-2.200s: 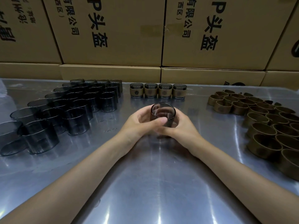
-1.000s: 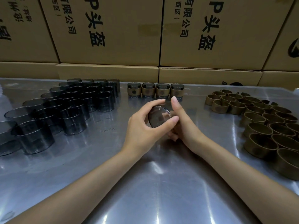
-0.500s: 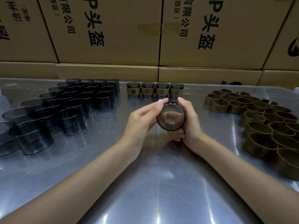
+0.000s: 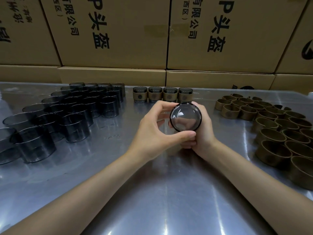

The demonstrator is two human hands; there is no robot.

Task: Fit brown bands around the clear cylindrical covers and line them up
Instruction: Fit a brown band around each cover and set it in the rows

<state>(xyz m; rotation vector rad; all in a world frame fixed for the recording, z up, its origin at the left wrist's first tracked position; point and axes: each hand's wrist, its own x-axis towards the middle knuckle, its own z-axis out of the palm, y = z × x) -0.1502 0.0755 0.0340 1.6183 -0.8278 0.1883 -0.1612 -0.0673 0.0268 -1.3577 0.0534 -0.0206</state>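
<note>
Above the middle of the steel table (image 4: 152, 200), both sets of fingers were curled round one clear cylindrical cover (image 4: 185, 117), tipped so its closed, glossy end faced the camera. The left hand (image 4: 155, 131) pinched it with the thumb (image 4: 184, 134) under the lower rim and the fingertips over the top, while the right hand (image 4: 201, 133) cupped it from behind and from the right; whether a band already sat on its wall could not be told, since the hands hid that side. It looked light, stiff and slick, a thin-walled piece likely to slip or show prints, so a hold by the rim and side wall, with gentle pressure, seemed the safest. Beyond the hands, along the far edge, four finished covers (image 4: 162, 96) stood upright in a row, each wearing a brown band round its lower half. Toward the left edge a block of bare dark-tinted covers (image 4: 76, 114) stood close together, and toward the right edge lay a crowd of loose brown bands (image 4: 274, 126), open and stiff-looking enough to keep their round form. Stacked cardboard cartons (image 4: 118, 39) walled off the back.
</note>
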